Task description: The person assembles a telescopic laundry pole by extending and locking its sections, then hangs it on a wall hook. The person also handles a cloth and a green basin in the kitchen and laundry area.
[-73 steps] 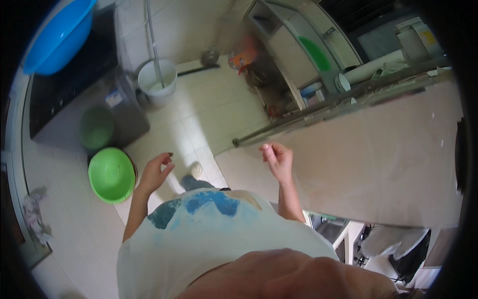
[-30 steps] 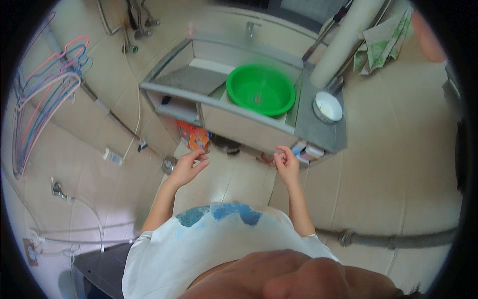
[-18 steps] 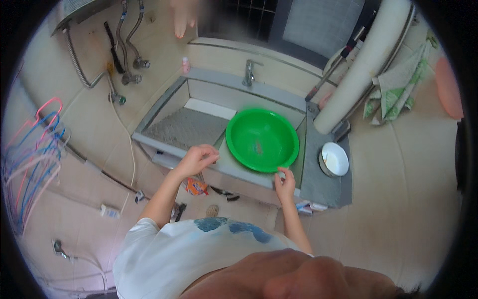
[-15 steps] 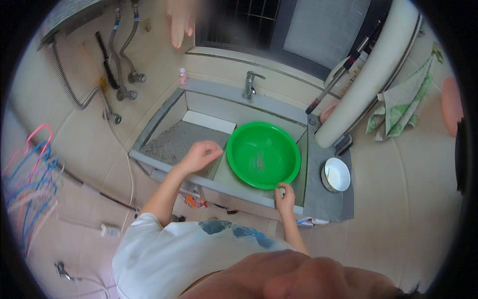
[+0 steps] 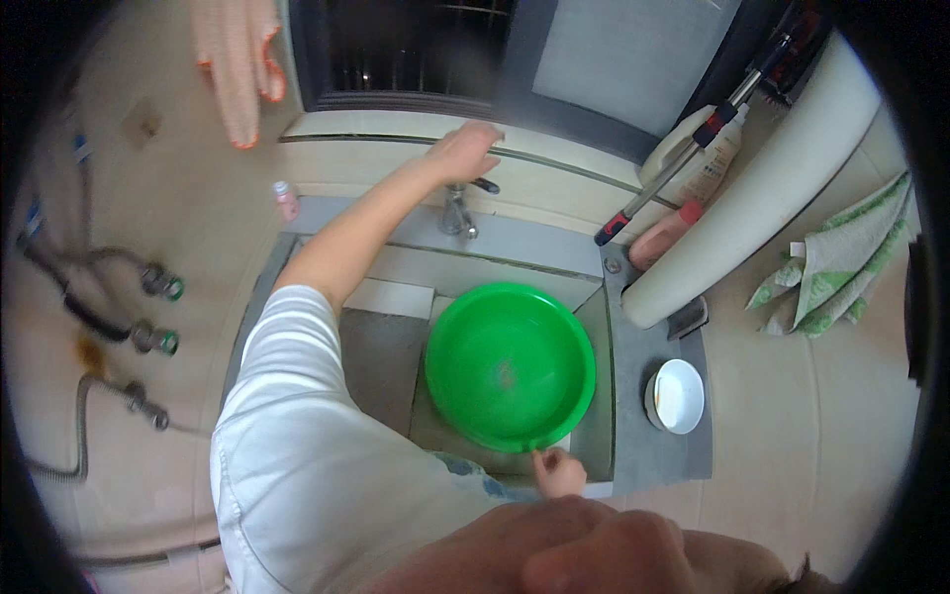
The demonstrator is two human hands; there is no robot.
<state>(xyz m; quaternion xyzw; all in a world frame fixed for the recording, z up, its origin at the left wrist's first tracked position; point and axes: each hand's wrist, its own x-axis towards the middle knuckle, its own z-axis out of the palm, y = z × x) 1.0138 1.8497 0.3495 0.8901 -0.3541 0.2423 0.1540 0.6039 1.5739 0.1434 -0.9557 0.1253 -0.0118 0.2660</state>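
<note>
My left hand [image 5: 465, 151] reaches over the chrome faucet [image 5: 456, 213] at the back of the sink. It hangs just above and behind the lever, fingers loosely stretched; whether it touches the lever is hard to make out. A round green plastic basin [image 5: 511, 346] rests in the right part of the sink [image 5: 396, 265]. Its inside shows a small greyish patch at the bottom and no water stream falls into it. My right hand [image 5: 560, 473] pinches the basin's near rim with closed fingers.
On the right ledge stands a white bowl [image 5: 677, 396], near a thick white pipe [image 5: 762, 188]. A telescopic pole [image 5: 683, 148] leans by the window. A small pink bottle [image 5: 286, 201] sits at the back left corner. A glove [image 5: 237, 69] and a towel [image 5: 841, 262] hang at the sides.
My left hand has moved from beside the basin's left rim up and forward to the faucet. My right hand stays at the basin's near rim. The view has shifted closer over the sink.
</note>
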